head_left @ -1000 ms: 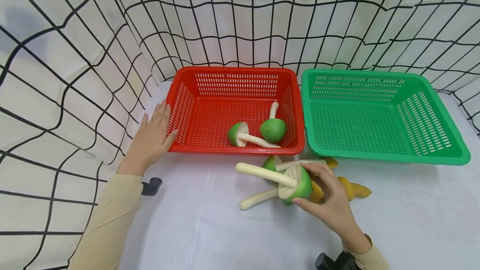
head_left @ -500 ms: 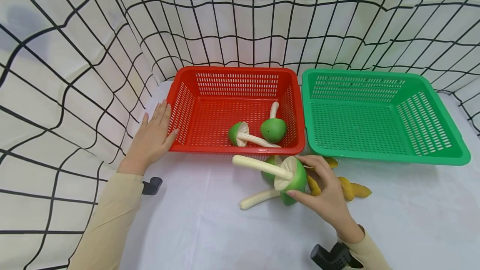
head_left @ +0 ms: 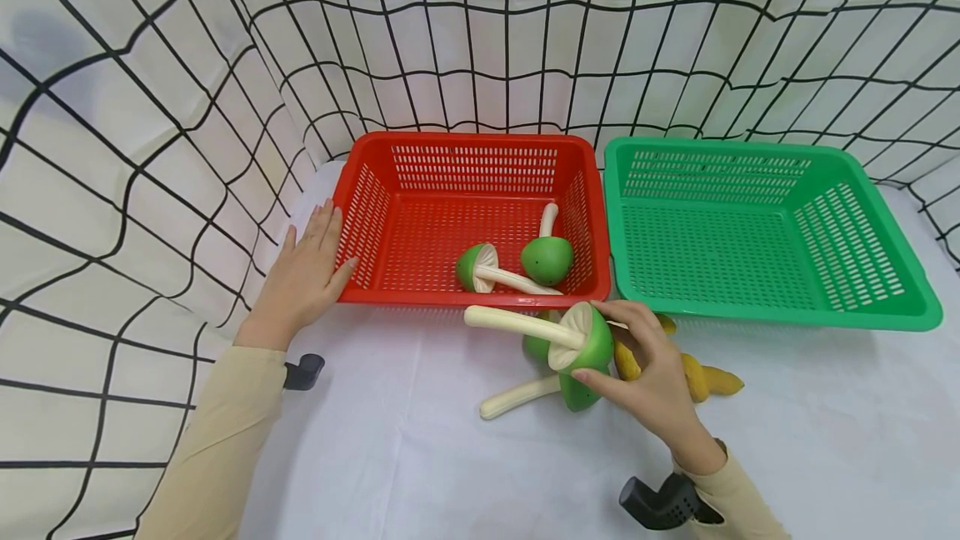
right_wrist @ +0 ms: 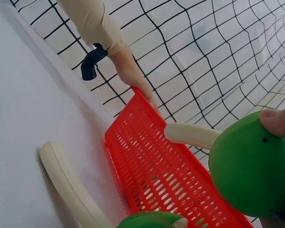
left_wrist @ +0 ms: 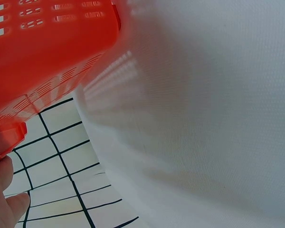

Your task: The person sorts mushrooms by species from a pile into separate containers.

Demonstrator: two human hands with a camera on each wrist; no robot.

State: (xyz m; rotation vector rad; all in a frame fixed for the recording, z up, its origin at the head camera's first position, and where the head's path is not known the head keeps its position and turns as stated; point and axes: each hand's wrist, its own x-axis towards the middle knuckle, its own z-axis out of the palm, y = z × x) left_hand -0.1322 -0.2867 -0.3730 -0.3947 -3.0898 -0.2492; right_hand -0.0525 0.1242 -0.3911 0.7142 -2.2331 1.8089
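Observation:
With thumb and fingers my right hand (head_left: 651, 373) pinches the green cap of a toy mushroom (head_left: 581, 337), its pale stem pointing left, just in front of the red basket (head_left: 468, 300). In the right wrist view the held mushroom (right_wrist: 251, 164) hangs above the white cloth. Beneath it lie another green mushroom (head_left: 521, 397) and a third one (head_left: 536, 347), mostly covered. My left hand (head_left: 303, 273) rests with straight fingers on the basket's left rim. Inside that basket are two green mushrooms, one lying sideways (head_left: 472, 267) and one cap up (head_left: 547, 262).
A green basket (head_left: 780, 317) stands to the right of the red one. Yellow knobbly pieces (head_left: 705, 380) lie on the cloth, partly behind my right hand. Black wire netting (head_left: 506, 77) rises at the back and left.
My right hand has moved slightly left and towards the red basket, raising the mushroom it holds. The left hand stays on the rim.

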